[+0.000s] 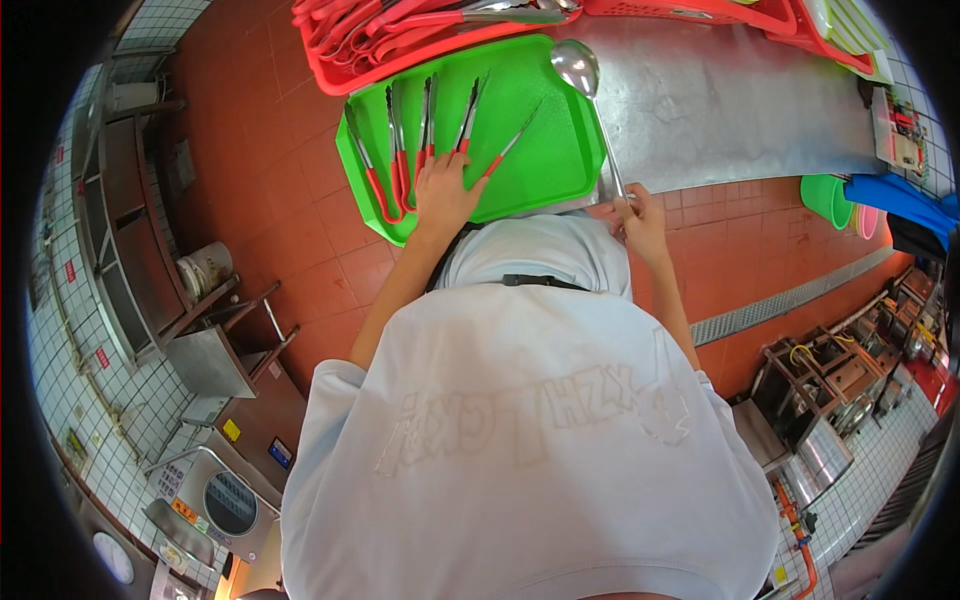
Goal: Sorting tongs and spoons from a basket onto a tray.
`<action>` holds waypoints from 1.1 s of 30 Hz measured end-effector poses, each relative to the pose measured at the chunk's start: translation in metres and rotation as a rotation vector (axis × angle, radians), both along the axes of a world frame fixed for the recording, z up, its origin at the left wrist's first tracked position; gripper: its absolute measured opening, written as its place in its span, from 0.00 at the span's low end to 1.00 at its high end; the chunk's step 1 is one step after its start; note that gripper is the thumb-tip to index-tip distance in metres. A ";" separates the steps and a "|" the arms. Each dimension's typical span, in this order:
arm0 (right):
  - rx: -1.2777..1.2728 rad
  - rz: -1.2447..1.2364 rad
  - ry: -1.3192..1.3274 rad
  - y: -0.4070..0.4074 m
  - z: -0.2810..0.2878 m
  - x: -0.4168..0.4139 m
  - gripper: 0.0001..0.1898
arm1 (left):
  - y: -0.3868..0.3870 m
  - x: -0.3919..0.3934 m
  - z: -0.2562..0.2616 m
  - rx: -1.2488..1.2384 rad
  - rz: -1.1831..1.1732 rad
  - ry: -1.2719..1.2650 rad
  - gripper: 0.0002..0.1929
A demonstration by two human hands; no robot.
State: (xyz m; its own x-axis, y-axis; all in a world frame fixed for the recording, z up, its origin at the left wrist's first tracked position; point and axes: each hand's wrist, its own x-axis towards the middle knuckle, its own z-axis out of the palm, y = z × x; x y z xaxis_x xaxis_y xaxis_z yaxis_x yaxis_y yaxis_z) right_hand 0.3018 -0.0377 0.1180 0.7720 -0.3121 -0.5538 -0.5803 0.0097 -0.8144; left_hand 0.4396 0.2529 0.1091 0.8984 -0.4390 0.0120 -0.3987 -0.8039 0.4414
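Observation:
My left hand [444, 193] lies over the near part of a green plastic tray [555, 154], with its thumb held away from the fingers. Its fingertips rest at the red handles of metal tongs [422, 146], which are laid out in a row on the tray. The thumb comes close to the red handle of the rightmost tongs [513, 142]. My right hand [643, 225] grips the end of a long-handled metal serving spoon [576, 66]. The spoon's bowl points away from me, over the tray's right edge.
A red plastic basket [328, 81] full of red-handled tongs [375, 34] adjoins the tray's far side. The stainless steel table [712, 105] extends to the right, with another red basket [697, 10] at its back. Steel shelving [135, 217] stands left; cooking equipment [817, 375] is at the right.

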 end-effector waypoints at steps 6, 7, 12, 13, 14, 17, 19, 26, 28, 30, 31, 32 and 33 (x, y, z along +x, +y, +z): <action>-0.088 0.108 -0.024 0.017 0.002 0.025 0.11 | 0.000 0.000 -0.003 -0.021 -0.003 -0.005 0.17; -0.086 0.109 -0.024 0.021 0.007 0.031 0.11 | 0.001 0.000 -0.004 -0.020 -0.003 -0.006 0.17; -0.210 0.249 0.083 0.027 0.008 0.049 0.16 | 0.001 0.000 -0.004 -0.044 0.001 -0.011 0.17; -0.208 0.248 0.082 0.026 0.006 0.050 0.16 | 0.001 0.000 -0.004 -0.042 0.000 -0.013 0.17; -0.273 0.280 0.139 0.025 0.004 0.051 0.17 | 0.001 0.000 -0.004 -0.040 0.003 -0.009 0.17; -0.453 0.345 0.202 0.024 -0.005 0.049 0.18 | 0.001 0.000 -0.005 -0.035 0.008 -0.005 0.17; -0.568 0.375 0.209 0.023 -0.010 0.048 0.18 | 0.001 0.000 -0.005 -0.032 0.005 -0.005 0.17; -0.639 0.404 0.122 0.027 -0.002 0.052 0.15 | 0.002 -0.001 -0.008 -0.020 0.006 -0.005 0.17; -0.628 0.397 0.087 0.028 0.000 0.053 0.13 | 0.001 0.000 -0.007 -0.016 0.001 -0.005 0.17; -0.648 0.382 0.039 0.029 -0.001 0.055 0.11 | 0.001 0.001 -0.008 -0.007 -0.002 -0.009 0.16; -0.646 0.380 0.038 0.029 0.000 0.055 0.11 | 0.001 0.000 -0.008 -0.005 -0.003 -0.009 0.16; -0.630 0.378 0.025 0.030 0.001 0.056 0.11 | 0.001 0.000 -0.007 -0.007 -0.003 -0.015 0.16; -0.613 0.375 0.012 0.031 0.002 0.057 0.11 | 0.001 0.000 -0.006 -0.008 -0.003 -0.021 0.16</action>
State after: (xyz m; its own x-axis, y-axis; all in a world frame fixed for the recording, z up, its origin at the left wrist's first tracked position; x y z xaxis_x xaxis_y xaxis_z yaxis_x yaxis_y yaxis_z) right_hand 0.3590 -0.0072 0.1202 0.8833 -0.2843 -0.3726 -0.4634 -0.6493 -0.6031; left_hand 0.4396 0.2539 0.1026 0.8964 -0.4420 0.0341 -0.4107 -0.7991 0.4391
